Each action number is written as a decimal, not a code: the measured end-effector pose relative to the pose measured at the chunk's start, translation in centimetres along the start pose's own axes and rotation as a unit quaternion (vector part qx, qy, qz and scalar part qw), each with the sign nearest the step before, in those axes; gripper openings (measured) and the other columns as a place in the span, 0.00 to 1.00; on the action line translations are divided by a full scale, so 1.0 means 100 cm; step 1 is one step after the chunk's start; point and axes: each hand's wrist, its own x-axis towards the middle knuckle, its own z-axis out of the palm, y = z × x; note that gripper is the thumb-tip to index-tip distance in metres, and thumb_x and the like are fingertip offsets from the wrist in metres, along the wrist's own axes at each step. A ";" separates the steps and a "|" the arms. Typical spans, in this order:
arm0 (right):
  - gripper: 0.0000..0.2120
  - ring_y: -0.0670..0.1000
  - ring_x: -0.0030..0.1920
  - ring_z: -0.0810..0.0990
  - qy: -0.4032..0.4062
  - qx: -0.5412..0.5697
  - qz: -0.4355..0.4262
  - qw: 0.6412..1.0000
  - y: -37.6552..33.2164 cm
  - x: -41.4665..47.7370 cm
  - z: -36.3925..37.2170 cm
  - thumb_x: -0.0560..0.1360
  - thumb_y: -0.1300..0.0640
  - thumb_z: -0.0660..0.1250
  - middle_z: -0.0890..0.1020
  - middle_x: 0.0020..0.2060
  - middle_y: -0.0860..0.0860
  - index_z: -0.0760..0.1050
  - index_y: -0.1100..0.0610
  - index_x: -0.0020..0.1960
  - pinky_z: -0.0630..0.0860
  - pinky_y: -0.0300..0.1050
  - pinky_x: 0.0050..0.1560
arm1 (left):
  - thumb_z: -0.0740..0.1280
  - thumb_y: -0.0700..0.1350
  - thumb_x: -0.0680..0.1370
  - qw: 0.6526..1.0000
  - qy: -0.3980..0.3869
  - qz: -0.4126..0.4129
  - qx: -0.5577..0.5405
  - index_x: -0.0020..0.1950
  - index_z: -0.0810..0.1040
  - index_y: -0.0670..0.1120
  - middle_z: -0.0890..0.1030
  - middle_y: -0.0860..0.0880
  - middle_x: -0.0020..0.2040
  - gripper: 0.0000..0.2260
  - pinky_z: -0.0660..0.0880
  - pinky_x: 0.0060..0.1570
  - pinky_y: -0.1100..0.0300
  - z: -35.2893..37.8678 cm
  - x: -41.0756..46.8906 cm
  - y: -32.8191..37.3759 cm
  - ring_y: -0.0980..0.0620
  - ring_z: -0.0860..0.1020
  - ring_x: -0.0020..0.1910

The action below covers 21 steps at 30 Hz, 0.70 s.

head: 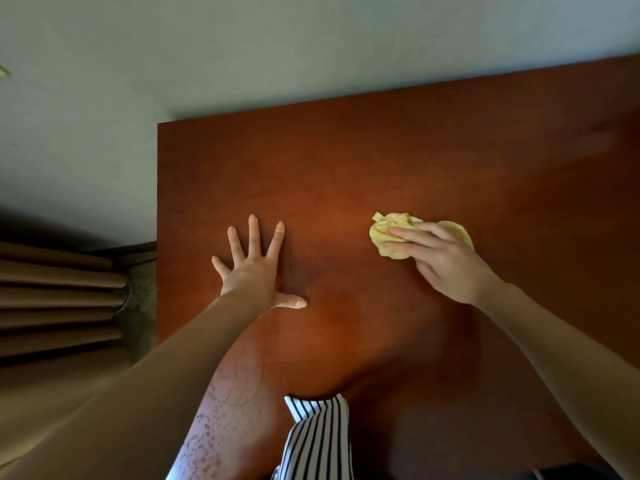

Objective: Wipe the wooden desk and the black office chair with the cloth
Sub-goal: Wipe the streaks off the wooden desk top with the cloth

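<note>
R hand (446, 259) presses balled cloth (388, 224), fingers straight, no grip: cloth may slip from u. L hand (254, 275) splayed flat on desk (415, 150).

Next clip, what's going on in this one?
A person is wiping a wooden desk. The right hand presses a crumpled yellow cloth onto the desktop, a little right of the middle. The left hand rests flat on the desk with its fingers spread, holding nothing.

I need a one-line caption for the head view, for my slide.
The right hand presses a yellow cloth on the wooden desk; the left hand rests flat, fingers spread.
</note>
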 end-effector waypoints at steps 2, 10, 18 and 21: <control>0.26 0.57 0.63 0.73 0.014 -0.013 0.040 0.999 0.016 0.002 -0.006 0.70 0.73 0.67 0.75 0.65 0.49 0.76 0.54 0.64 0.62 0.46 0.66 | 0.69 0.72 0.60 1.000 0.001 0.001 -0.006 0.71 0.24 0.57 0.24 0.45 0.72 0.61 0.49 0.69 0.30 0.001 0.000 0.000 0.35 0.31 0.73; 0.26 0.58 0.71 0.63 0.041 -0.003 0.200 0.979 0.054 0.071 -0.024 0.76 0.70 0.59 0.69 0.71 0.50 0.70 0.52 0.70 0.63 0.52 0.70 | 0.69 0.72 0.59 1.000 -0.001 0.000 -0.004 0.68 0.22 0.57 0.23 0.45 0.71 0.62 0.49 0.68 0.30 0.001 0.002 0.001 0.35 0.30 0.72; 0.24 0.59 0.71 0.60 0.098 0.002 0.351 0.931 0.005 0.138 0.005 0.76 0.66 0.57 0.66 0.72 0.49 0.70 0.50 0.69 0.58 0.49 0.71 | 0.72 0.69 0.59 1.000 -0.004 -0.005 -0.026 0.72 0.25 0.58 0.23 0.46 0.72 0.63 0.47 0.68 0.31 -0.001 0.004 0.002 0.35 0.29 0.72; 0.24 0.58 0.72 0.59 0.082 0.016 0.305 0.949 -0.028 0.138 0.018 0.76 0.65 0.57 0.66 0.72 0.48 0.71 0.49 0.69 0.58 0.49 0.70 | 0.72 0.69 0.59 1.000 0.002 -0.005 -0.023 0.72 0.26 0.58 0.24 0.46 0.72 0.62 0.48 0.68 0.30 -0.002 0.003 0.002 0.36 0.30 0.73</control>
